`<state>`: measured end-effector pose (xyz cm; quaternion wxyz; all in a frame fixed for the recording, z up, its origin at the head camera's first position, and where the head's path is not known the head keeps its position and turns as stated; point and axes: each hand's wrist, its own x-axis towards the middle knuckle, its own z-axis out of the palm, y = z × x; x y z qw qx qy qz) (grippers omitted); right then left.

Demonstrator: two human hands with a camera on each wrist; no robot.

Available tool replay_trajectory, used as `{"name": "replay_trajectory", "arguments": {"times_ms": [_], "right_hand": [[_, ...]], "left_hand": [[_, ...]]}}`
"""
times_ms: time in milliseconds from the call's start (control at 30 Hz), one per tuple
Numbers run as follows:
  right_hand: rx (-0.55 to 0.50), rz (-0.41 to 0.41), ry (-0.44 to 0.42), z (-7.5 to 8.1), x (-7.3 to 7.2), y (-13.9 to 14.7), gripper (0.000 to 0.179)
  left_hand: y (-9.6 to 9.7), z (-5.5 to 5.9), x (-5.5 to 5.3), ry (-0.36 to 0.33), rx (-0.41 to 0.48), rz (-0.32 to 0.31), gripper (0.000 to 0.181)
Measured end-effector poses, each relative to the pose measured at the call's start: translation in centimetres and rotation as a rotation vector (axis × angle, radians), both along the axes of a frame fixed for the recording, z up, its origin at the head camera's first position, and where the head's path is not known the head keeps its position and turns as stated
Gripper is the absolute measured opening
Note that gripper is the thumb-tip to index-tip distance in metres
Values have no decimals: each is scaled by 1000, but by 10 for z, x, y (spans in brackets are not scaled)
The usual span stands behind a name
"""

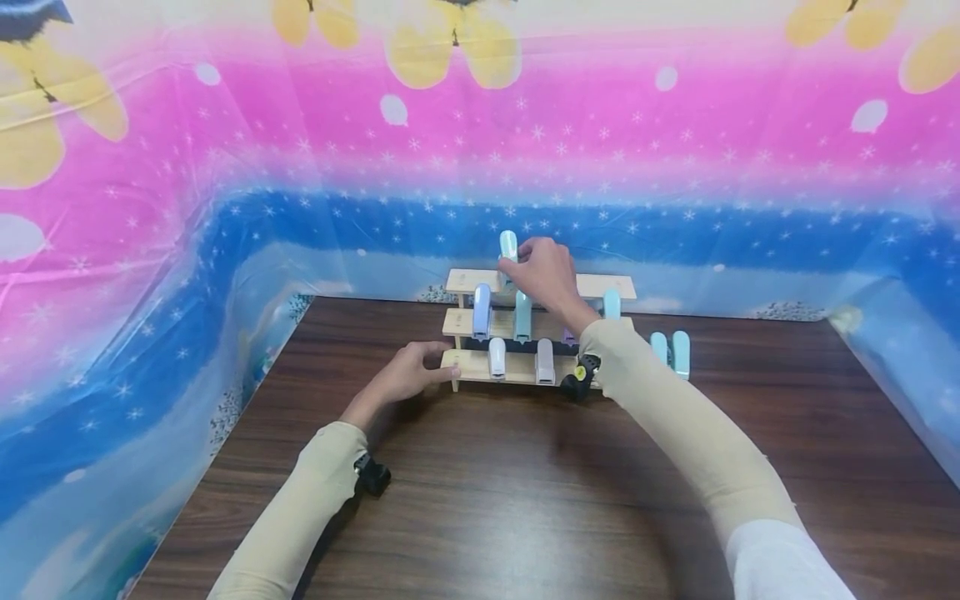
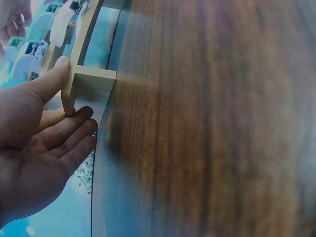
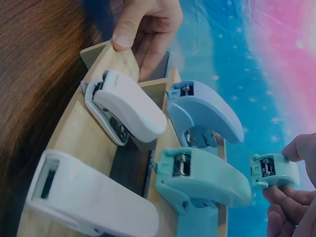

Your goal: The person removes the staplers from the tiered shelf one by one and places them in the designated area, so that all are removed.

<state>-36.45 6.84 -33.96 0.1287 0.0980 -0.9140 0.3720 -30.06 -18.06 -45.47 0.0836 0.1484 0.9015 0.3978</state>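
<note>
A three-tier wooden rack (image 1: pixel 517 368) stands near the table's back edge in the head view. My left hand (image 1: pixel 408 372) pinches the left end of its lowest shelf, thumb on top and fingers below. Over the top shelf (image 1: pixel 471 281), my right hand (image 1: pixel 550 275) holds a mint-green stapler (image 3: pixel 274 170) between thumb and fingers. The middle shelf carries a blue stapler (image 1: pixel 482 312), a green stapler (image 1: pixel 522 317), a purple stapler (image 1: pixel 569 337) partly hidden by my arm, and another mint stapler (image 1: pixel 612 303). A white stapler (image 1: pixel 497 358) and a pale grey stapler (image 1: pixel 545 362) sit on the lowest shelf.
Two mint-green staplers (image 1: pixel 680 354) stand to the right of the rack on the dark wooden table (image 1: pixel 480 500). A colourful cloth (image 1: pixel 420 167) with snowflakes hangs behind the table and along its sides. My right forearm covers the rack's lower right part.
</note>
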Motion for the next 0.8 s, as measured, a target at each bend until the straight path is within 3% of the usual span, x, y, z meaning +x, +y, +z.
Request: {"name": "replay_trajectory", "arguments": {"times_ms": [167, 367, 800], "right_hand": [[-12, -3, 10, 8, 1, 9, 32], [-47, -11, 4, 17, 5, 21, 47], [-75, -43, -16, 28, 14, 52, 47]], "left_hand": [[1, 1, 1, -3, 2, 0, 61], [1, 0, 0, 15, -3, -2, 61], [2, 1, 1, 7, 11, -2, 61]]}}
